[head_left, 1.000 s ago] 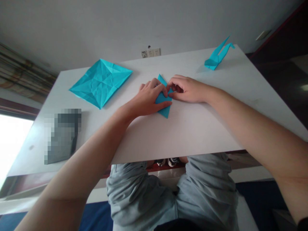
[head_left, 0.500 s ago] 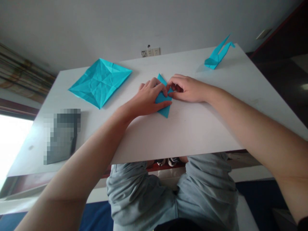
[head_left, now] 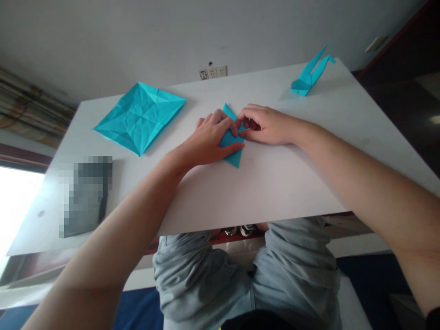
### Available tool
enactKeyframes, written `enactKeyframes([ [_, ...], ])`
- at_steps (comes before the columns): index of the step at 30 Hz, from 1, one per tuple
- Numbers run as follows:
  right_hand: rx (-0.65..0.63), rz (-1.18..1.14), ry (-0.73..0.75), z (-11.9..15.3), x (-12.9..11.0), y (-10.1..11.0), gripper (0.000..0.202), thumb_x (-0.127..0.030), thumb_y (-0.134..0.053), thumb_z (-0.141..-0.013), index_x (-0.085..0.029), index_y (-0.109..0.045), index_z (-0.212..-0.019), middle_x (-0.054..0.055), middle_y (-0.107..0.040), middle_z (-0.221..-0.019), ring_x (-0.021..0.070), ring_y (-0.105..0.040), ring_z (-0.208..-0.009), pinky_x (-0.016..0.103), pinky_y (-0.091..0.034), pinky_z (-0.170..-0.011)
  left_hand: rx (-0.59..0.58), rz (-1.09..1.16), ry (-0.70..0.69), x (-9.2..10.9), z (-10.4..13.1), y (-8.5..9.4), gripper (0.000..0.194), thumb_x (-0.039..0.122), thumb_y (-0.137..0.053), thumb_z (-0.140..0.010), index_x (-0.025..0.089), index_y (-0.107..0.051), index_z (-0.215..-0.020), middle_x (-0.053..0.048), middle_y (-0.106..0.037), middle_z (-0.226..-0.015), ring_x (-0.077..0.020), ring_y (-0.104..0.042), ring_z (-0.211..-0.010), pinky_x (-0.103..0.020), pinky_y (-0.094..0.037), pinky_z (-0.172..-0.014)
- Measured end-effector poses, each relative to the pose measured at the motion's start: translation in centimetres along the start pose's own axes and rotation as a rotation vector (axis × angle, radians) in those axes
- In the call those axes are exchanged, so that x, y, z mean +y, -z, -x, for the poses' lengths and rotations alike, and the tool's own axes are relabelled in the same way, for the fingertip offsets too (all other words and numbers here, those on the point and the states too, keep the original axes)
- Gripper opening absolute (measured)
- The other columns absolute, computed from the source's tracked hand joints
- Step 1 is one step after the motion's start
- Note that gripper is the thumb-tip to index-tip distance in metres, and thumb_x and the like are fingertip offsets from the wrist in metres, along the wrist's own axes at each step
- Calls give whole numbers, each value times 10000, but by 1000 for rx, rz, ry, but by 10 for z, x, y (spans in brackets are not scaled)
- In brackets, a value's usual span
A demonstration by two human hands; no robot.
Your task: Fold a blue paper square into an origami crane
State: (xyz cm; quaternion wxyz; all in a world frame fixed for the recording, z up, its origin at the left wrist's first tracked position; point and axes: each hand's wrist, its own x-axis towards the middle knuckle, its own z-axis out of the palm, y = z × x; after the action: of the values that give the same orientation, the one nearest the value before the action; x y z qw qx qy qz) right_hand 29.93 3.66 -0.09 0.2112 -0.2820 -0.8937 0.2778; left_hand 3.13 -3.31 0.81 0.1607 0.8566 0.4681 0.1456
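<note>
A small folded piece of turquoise origami paper (head_left: pixel 235 158) lies on the white table in front of me, one point toward the wall and another toward me. My left hand (head_left: pixel 216 136) rests over its left part and holds it down, thumb laid across the lower half and fingers curled on the upper half. At the paper's right edge, my right hand (head_left: pixel 256 123) pinches with thumb and index finger, its other fingers curled in. The fingers of both hands almost meet and cover the middle of the fold.
A creased turquoise sheet (head_left: pixel 140 118) lies unfolded at the left. A folded paper crane (head_left: pixel 305 83) stands at the far right corner. Near the left edge of the table (head_left: pixel 268 188) is a dark, pixelated flat object (head_left: pixel 85 201). Wall sockets (head_left: pixel 212 73) sit behind the table.
The view has shifted slightly. Both hands keep nearly the same hold on the folded paper, and I see no clear change in its shape.
</note>
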Motion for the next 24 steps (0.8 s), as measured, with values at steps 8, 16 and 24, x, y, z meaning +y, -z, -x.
enactKeyframes([
  [8,-7,12,-20,1,-2,1,185,-376,-861,-1010,-266,-804,-1147,56,-729,-1123,258,-626,-992,397,-486,-891,4,5,0,-1,0,-1,343,466,-810,-1074,287,-717,-1351,-175,-649,-1543,-488,-641,-1536,-832,-402,-1415],
  [16,-4,20,-28,0,-2,0,176,-328,-856,-989,-245,-814,-1138,62,-737,-1131,255,-630,-986,392,-483,-899,-8,-15,-2,1,-1,1,339,461,-804,-1084,278,-719,-1356,-184,-654,-1560,-466,-660,-1496,-806,-407,-1411],
  [24,-5,6,-19,0,3,0,206,-375,-869,-1007,-254,-802,-1160,49,-729,-1091,254,-614,-989,384,-467,-881,-40,-7,-26,2,1,4,698,612,-1050,-892,280,-718,-1408,-185,-650,-1560,-510,-629,-1532,-802,-428,-1400],
])
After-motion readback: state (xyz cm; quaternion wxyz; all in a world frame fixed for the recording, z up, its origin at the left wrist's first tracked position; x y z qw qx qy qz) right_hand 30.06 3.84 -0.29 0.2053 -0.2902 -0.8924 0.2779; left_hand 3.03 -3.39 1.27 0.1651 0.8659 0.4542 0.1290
